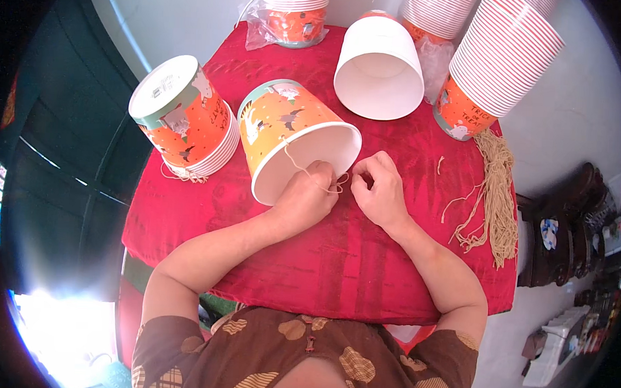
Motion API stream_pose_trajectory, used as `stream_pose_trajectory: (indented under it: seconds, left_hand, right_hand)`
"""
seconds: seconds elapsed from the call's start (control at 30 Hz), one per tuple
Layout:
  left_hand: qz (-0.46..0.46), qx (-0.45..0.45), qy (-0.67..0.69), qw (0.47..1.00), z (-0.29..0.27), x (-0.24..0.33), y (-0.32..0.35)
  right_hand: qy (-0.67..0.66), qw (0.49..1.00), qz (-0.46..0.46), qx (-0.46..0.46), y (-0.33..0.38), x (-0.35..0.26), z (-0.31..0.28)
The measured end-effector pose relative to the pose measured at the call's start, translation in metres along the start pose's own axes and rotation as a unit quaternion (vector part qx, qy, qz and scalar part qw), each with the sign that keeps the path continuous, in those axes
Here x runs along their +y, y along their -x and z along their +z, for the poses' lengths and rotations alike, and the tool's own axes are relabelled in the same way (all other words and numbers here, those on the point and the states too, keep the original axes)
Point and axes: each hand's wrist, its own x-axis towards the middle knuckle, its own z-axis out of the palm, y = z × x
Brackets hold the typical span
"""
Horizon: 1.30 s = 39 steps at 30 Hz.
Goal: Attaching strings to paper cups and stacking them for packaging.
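An orange paper bucket (289,125) with cartoon prints lies on its side on the red tablecloth (308,262), its white open mouth facing me. A thin tan string (304,170) runs from its rim down to my hands. My left hand (307,197) rests at the bucket's rim and pinches the string. Just right of it, my right hand (379,189) is closed on the string's other end. The two hands nearly touch.
A stack of orange buckets (183,118) lies at the left. A white-sided bucket (380,59) lies tipped behind. Tall stacks (496,64) stand at the back right, another in plastic wrap (293,12) at the back. A bundle of tan strings (495,193) hangs over the right edge.
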Motion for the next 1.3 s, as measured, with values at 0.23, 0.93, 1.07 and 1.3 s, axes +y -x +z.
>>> stream_pose_trajectory:
  seconds: [0.23,0.93,1.07,1.3]
  left_hand:
    - [-0.001,0.004,0.009,1.0,0.0,0.0,0.001]
    - [0.005,0.013,0.014,1.0,-0.001,0.001,0.002]
    - [0.008,0.018,0.008,1.0,-0.001,0.0,0.003]
    - [0.006,0.009,0.016,1.0,-0.001,0.002,0.003]
  right_hand:
    - [0.03,0.999,0.007,-0.019,0.002,-0.002,0.006]
    - [-0.253,0.906,0.328,-0.084,-0.011,-0.024,-0.009]
    - [-0.254,0.914,0.297,-0.11,-0.007,-0.025,-0.002]
    - [-0.375,0.852,0.346,-0.122,-0.006,-0.028,-0.004]
